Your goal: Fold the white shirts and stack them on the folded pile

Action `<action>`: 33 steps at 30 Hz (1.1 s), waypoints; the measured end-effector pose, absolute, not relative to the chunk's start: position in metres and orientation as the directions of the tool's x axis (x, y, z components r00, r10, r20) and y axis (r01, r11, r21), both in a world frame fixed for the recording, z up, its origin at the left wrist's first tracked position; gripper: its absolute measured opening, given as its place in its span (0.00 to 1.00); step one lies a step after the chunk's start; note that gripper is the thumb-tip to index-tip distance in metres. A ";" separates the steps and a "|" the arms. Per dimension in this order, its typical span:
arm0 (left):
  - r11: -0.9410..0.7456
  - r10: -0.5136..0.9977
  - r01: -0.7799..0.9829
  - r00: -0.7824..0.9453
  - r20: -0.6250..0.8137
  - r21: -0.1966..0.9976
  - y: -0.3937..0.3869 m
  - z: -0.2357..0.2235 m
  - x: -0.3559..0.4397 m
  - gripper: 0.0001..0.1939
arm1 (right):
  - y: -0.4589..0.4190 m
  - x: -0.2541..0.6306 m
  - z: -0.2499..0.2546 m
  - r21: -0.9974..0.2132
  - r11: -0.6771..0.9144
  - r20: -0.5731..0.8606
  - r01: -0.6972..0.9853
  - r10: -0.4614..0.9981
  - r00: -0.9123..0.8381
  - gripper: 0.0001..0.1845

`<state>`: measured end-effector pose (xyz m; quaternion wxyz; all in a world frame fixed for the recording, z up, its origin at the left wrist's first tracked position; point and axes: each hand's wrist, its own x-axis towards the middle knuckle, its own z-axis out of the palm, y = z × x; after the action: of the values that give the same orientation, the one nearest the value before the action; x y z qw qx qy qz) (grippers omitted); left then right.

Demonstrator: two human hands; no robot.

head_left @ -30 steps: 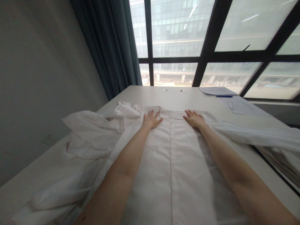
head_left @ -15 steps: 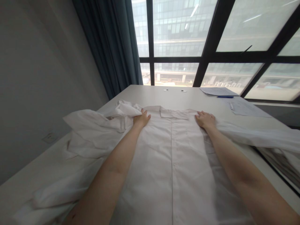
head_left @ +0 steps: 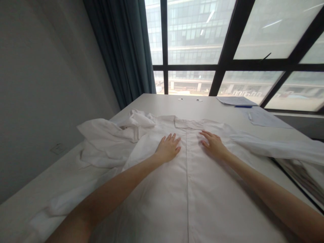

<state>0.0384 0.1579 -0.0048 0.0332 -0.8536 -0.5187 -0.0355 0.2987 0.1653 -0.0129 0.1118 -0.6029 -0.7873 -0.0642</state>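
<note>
Head-camera view, looking forward and down over a white surface [head_left: 162, 104] set against a window. A white long-sleeved button-front shirt [head_left: 187, 206] lay spread on the surface with its front facing up and its collar [head_left: 188, 123] at the far end. Both bare forearms reached in from the lower edge of the view. The left hand [head_left: 168, 148] rested flat on the shirt front just left of the button placket [head_left: 187, 189], below the collar; its fingers [head_left: 170, 137] were open and spread, gripping nothing. The right hand [head_left: 214, 144] lay on the shirt front just right of the placket, its fingers [head_left: 206, 136] likewise open and spread, with no fold held. The two hands were near each other, the placket running between them. On the left, the left sleeve [head_left: 106, 145] lay bunched in loose folds beside the shirt body; on the right, the right sleeve [head_left: 275, 148] stretched out sideways, well apart from the right hand. Beyond the collar, two small round marks [head_left: 181, 99] showed on the surface. Toward the far right corner lay two sheets of paper [head_left: 236, 100] [head_left: 265, 118], with a blue pen [head_left: 243, 106] between them — all well apart from both hands. A dark teal curtain [head_left: 118, 50] hung at the window's left side.
</note>
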 end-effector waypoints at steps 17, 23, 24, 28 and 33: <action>-0.303 0.948 0.944 0.312 0.059 -0.129 0.150 0.001 -0.035 0.29 | 0.106 0.383 -0.025 -0.001 0.106 0.107 0.994 0.989 -0.106 0.31; -0.233 0.968 0.957 0.246 0.053 -0.174 0.118 0.020 -0.020 0.27 | 0.093 0.365 -0.012 0.028 0.063 0.206 0.998 0.976 -0.068 0.28; -0.279 0.956 0.947 0.290 0.052 -0.157 0.106 0.019 -0.012 0.27 | 0.086 0.353 -0.011 0.011 0.107 0.205 0.994 0.973 -0.107 0.29; -0.577 0.814 0.816 0.577 0.065 -0.026 0.055 0.007 0.015 0.27 | 0.043 0.297 -0.012 -0.148 0.435 0.159 0.888 0.897 -0.413 0.29; -0.660 0.749 0.751 0.658 0.083 0.003 0.035 -0.003 0.009 0.29 | 0.007 0.280 -0.012 -0.162 0.503 0.095 0.849 0.864 -0.494 0.30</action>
<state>0.0090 0.0354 -0.0033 0.0155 -0.9103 -0.4119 -0.0384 0.2802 0.0074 -0.0125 0.0818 -0.4964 -0.8630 0.0468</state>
